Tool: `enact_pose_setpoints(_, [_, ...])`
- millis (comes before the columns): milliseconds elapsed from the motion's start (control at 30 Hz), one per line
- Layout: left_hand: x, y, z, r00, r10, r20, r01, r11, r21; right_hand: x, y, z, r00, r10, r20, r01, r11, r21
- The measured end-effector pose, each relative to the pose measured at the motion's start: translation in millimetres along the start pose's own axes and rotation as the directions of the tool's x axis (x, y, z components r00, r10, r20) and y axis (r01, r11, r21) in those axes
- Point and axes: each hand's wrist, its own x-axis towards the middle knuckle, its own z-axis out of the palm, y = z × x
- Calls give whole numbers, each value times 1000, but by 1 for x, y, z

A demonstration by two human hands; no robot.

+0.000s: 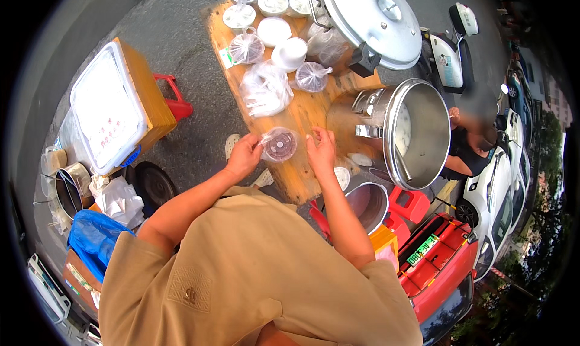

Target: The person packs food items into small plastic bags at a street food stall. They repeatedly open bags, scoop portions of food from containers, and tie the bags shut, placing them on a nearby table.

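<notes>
A round tub with a dark, ribbed clear lid (280, 145) sits inside a thin clear plastic bag (266, 140) at the near end of the wooden table (303, 183). My left hand (245, 155) pinches the bag's gathered edge on the left side of the tub. To the right of the tub, over the table, my right hand (322, 149) has its thumb and curled fingers apart, and I see nothing in it. Beyond my hands lies a bundle of clear plastic bags (266, 90). A bagged tub (312, 77) stands just beyond it.
Right of my hands stands a tall steel pot (419, 133) with a ladle (402, 162); its large lid (371, 20) is farther back. White bowls (290, 55) and several bagged tubs fill the far end. A person (471, 140) is beyond the pot. A lidded crate (111, 106) stands left.
</notes>
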Motion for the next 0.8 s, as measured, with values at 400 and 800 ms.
enact_pose_setpoints(400, [-14,5,-18,995,-76,64,90,966,-242,126,-71,148,955,200,217,-90,898,-430])
enact_pose_setpoints(800, [-7,-10,-24,952,-274,134,305,851,-428,86,-50,83,856,221,467,-427,811,399])
